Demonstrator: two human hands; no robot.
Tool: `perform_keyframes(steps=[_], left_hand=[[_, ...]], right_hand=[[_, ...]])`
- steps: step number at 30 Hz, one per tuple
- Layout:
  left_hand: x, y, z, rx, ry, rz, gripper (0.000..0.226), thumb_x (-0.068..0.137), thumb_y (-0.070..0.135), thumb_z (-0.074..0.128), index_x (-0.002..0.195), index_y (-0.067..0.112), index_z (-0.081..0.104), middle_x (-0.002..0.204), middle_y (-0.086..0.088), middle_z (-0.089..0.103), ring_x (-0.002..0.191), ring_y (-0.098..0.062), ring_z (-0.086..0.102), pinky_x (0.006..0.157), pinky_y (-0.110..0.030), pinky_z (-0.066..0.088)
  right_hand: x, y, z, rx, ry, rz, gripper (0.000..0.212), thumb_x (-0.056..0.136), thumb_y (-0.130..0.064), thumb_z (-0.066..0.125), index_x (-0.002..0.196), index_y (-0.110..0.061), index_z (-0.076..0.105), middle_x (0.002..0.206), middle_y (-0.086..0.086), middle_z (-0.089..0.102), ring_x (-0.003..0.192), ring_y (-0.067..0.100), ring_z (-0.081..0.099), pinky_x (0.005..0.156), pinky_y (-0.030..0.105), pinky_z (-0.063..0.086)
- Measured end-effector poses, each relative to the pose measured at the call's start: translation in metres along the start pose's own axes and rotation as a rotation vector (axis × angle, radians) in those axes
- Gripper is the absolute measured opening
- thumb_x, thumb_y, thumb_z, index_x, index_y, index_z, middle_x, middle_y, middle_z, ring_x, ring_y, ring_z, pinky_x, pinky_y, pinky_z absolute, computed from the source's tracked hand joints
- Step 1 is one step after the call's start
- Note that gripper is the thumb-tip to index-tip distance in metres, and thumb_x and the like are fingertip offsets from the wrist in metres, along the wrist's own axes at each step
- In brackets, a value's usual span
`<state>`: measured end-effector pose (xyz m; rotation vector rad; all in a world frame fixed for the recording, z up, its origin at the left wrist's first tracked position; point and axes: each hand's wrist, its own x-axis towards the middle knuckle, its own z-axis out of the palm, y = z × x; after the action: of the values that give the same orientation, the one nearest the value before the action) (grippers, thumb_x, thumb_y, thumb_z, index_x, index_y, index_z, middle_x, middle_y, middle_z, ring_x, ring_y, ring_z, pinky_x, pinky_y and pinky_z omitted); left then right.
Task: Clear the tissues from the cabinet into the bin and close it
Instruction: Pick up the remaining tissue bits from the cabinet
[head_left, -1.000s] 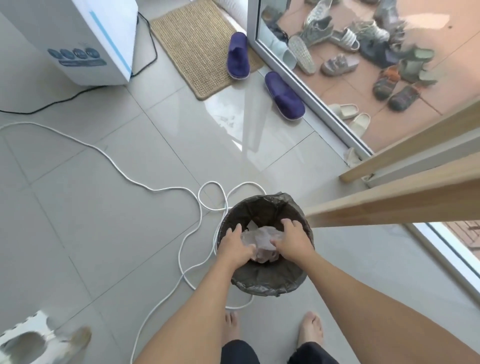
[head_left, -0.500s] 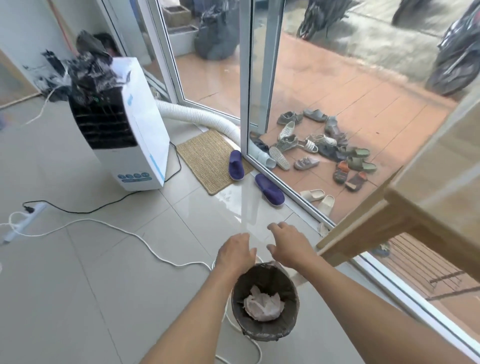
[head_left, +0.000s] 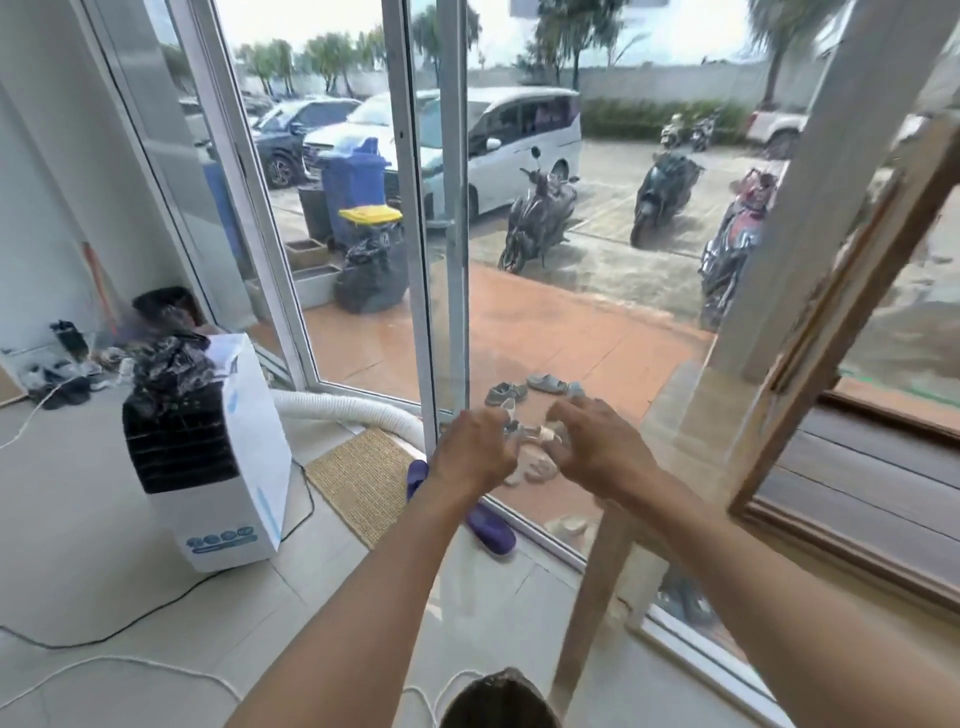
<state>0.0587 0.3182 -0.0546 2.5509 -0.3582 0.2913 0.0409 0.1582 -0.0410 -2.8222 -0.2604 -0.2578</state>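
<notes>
The bin (head_left: 501, 699), lined with a dark bag, shows only as a rim at the bottom edge of the head view; the tissues inside it are out of sight. My left hand (head_left: 472, 449) and my right hand (head_left: 597, 447) are both raised in front of me at mid-frame, well above the bin, fingers curled and apart, nothing in them. A wooden cabinet or table frame (head_left: 841, 332) stands on the right, its leg (head_left: 597, 587) just under my right forearm. Its inside is not visible.
A white air cooler (head_left: 218, 457) stands on the left with a white hose (head_left: 358, 410). White cord (head_left: 119, 662) and black cable (head_left: 104, 634) trail on the tiled floor. A woven mat (head_left: 363, 480), purple slippers (head_left: 488, 525) and glass sliding doors (head_left: 441, 234) lie ahead.
Both hands left the tissues in the bin and rose away from it. My view swung up from the floor to the doors, so the bin dropped to the bottom edge.
</notes>
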Motion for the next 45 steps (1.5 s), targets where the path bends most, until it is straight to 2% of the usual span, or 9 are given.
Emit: perform_keyframes(steps=[6,14,18,24,30,34,37,40,45], left_hand=[[0.02,0.099,-0.012,-0.083,0.119,0.307,0.02,0.087,0.026,0.059,0.092,0.01,0.07,0.09,-0.012,0.074,0.082,-0.031,0.068,0.071,-0.037,0.055],[0.016,0.239,0.002,-0.285,0.071,0.699,0.012,0.086,0.022,0.06,0.087,0.012,0.067,0.08,-0.008,0.07,0.069,-0.028,0.063,0.066,-0.039,0.053],[0.027,0.286,0.016,-0.267,-0.025,0.726,0.026,0.089,0.022,0.059,0.112,0.012,0.062,0.106,-0.011,0.068,0.094,-0.03,0.064,0.08,-0.04,0.054],[0.056,0.338,0.045,-0.043,-0.196,0.671,0.055,0.088,0.032,0.061,0.136,0.012,0.041,0.138,-0.018,0.043,0.13,-0.038,0.04,0.105,-0.051,0.042],[0.089,0.359,0.065,0.076,-0.321,0.563,0.062,0.09,0.028,0.052,0.146,0.019,0.026,0.146,-0.021,0.029,0.134,-0.045,0.028,0.107,-0.053,0.033],[0.1,0.359,0.074,0.15,-0.421,0.576,0.049,0.089,0.017,0.039,0.138,0.017,0.038,0.137,-0.016,0.043,0.128,-0.039,0.035,0.102,-0.047,0.032],[0.095,0.36,0.074,0.114,-0.409,0.616,0.042,0.084,0.004,0.042,0.123,0.017,0.052,0.118,-0.01,0.06,0.112,-0.028,0.05,0.094,-0.039,0.035],[0.09,0.354,0.077,0.012,-0.404,0.604,0.033,0.086,0.001,0.048,0.112,0.016,0.064,0.102,-0.007,0.065,0.105,-0.026,0.056,0.08,-0.029,0.036],[0.079,0.346,0.072,-0.163,-0.29,0.655,0.017,0.085,-0.003,0.058,0.088,0.005,0.074,0.073,-0.003,0.062,0.069,-0.02,0.058,0.051,-0.02,0.033]], right_hand=[[-0.04,0.051,-0.09,-0.077,0.195,0.132,0.023,0.086,-0.035,0.057,0.1,-0.018,0.062,0.108,0.004,0.06,0.102,0.026,0.057,0.079,0.034,0.043],[-0.106,0.118,-0.196,-0.101,0.357,0.456,0.02,0.083,-0.038,0.057,0.083,-0.018,0.06,0.088,0.005,0.068,0.085,0.027,0.062,0.071,0.035,0.048],[-0.119,0.158,-0.231,-0.116,0.424,0.632,0.023,0.082,-0.034,0.056,0.096,-0.018,0.062,0.106,0.009,0.067,0.099,0.03,0.061,0.081,0.037,0.048],[-0.11,0.199,-0.251,-0.051,0.225,0.82,0.059,0.085,-0.039,0.057,0.139,-0.023,0.041,0.146,0.017,0.037,0.135,0.039,0.037,0.111,0.045,0.036],[-0.104,0.214,-0.254,0.014,0.071,0.704,0.063,0.088,-0.03,0.059,0.146,-0.023,0.034,0.142,0.017,0.049,0.115,0.031,0.053,0.093,0.033,0.043],[-0.098,0.227,-0.246,0.011,0.023,0.686,0.067,0.087,-0.027,0.061,0.148,-0.021,0.033,0.149,0.013,0.045,0.132,0.033,0.045,0.107,0.041,0.04],[-0.099,0.231,-0.241,-0.026,0.016,0.639,0.059,0.089,-0.026,0.058,0.145,-0.023,0.039,0.144,0.013,0.049,0.127,0.032,0.048,0.102,0.042,0.042],[-0.102,0.235,-0.232,-0.037,0.043,0.499,0.029,0.09,-0.018,0.055,0.118,-0.02,0.064,0.115,0.009,0.069,0.098,0.025,0.063,0.083,0.037,0.051],[-0.109,0.23,-0.224,-0.038,0.218,0.424,0.017,0.086,-0.01,0.059,0.09,-0.011,0.075,0.091,0.009,0.075,0.087,0.028,0.064,0.081,0.034,0.052]])
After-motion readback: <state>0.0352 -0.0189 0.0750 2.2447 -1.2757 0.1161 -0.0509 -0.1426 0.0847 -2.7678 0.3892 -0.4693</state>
